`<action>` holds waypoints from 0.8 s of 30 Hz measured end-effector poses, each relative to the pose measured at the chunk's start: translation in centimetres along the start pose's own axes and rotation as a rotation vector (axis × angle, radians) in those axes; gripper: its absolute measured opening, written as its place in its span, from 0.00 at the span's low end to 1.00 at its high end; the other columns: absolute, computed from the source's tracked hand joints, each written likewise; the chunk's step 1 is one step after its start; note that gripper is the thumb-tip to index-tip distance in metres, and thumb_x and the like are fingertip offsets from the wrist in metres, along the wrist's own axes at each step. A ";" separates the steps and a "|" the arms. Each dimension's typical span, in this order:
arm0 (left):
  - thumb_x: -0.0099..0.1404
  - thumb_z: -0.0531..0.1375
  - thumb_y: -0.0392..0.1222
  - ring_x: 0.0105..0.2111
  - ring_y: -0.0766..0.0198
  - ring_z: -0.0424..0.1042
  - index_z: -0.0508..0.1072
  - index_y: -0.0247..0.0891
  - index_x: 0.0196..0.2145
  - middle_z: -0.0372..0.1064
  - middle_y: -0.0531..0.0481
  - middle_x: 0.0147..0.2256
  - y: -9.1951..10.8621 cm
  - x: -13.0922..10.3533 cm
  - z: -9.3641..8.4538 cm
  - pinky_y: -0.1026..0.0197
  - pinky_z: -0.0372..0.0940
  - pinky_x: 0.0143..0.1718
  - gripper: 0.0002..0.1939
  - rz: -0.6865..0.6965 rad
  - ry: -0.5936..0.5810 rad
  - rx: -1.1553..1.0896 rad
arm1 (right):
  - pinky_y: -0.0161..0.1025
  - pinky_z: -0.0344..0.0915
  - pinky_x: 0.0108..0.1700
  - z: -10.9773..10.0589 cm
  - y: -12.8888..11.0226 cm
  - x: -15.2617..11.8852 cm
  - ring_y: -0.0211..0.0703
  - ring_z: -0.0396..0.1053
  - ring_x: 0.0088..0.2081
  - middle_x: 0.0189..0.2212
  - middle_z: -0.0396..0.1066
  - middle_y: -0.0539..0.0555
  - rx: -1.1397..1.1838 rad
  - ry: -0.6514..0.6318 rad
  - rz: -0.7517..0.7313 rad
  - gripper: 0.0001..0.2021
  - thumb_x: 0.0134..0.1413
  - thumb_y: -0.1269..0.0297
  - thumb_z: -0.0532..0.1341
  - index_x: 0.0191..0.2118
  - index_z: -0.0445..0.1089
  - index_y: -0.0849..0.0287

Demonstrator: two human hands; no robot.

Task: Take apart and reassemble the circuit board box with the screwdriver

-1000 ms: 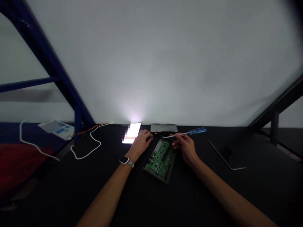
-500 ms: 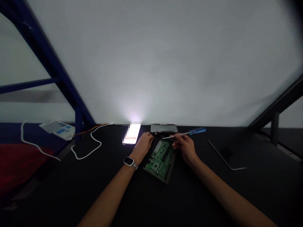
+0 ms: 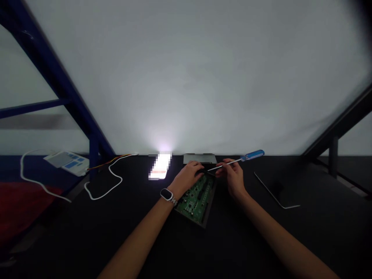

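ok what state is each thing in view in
screwdriver, held in the right hand
circuit board, component side up, partly covered by the left hand
phone, screen lit
watch, worn, display dark
white cable, slack, curved
metal panel, lying beyond the board

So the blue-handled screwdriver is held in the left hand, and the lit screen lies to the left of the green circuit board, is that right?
Not quite: the head view shows the blue-handled screwdriver held in the right hand, and the lit screen lies to the left of the green circuit board.
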State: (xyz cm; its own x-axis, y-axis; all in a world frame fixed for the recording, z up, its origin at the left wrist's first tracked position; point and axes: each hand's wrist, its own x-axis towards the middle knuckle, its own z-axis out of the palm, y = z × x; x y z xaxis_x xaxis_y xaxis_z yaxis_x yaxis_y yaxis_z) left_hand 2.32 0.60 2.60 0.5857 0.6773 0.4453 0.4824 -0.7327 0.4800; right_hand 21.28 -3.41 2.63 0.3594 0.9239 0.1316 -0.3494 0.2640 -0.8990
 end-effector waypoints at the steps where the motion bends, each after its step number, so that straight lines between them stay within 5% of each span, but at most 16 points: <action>1: 0.65 0.60 0.36 0.46 0.57 0.69 0.75 0.39 0.46 0.71 0.46 0.44 0.2 0.5 0.4 0.54 0.64 0.51 0.12 0.017 -0.042 -0.006 | 0.35 0.70 0.21 -0.2 -0.1 0.2 0.39 0.71 0.20 0.28 0.75 0.48 -0.003 0.003 -0.022 0.16 0.44 0.64 0.66 0.40 0.63 0.57; 8: 0.64 0.59 0.34 0.38 0.60 0.72 0.80 0.41 0.36 0.73 0.48 0.36 -0.1 1.8 1.7 0.57 0.66 0.42 0.09 -0.005 -0.095 -0.054 | 0.38 0.71 0.24 -0.4 -0.7 -0.1 0.39 0.71 0.21 0.26 0.73 0.47 -0.049 -0.068 -0.043 0.13 0.48 0.64 0.65 0.40 0.62 0.56; 24: 0.66 0.57 0.38 0.35 0.61 0.72 0.77 0.39 0.39 0.73 0.47 0.36 -1.2 -0.3 0.1 0.59 0.66 0.39 0.08 -0.098 -0.011 0.011 | 0.37 0.66 0.25 1.3 -2.5 1.3 0.40 0.69 0.21 0.26 0.73 0.51 -0.534 -0.283 -0.273 0.12 0.58 0.53 0.60 0.39 0.66 0.56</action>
State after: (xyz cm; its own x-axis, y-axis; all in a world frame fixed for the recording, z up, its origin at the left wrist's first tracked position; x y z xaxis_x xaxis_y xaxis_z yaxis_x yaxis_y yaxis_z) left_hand 1.66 1.27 1.82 0.5424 0.7453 0.3878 0.5450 -0.6634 0.5126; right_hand 21.50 -2.56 5.62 0.1080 0.8994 0.4235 0.2248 0.3929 -0.8917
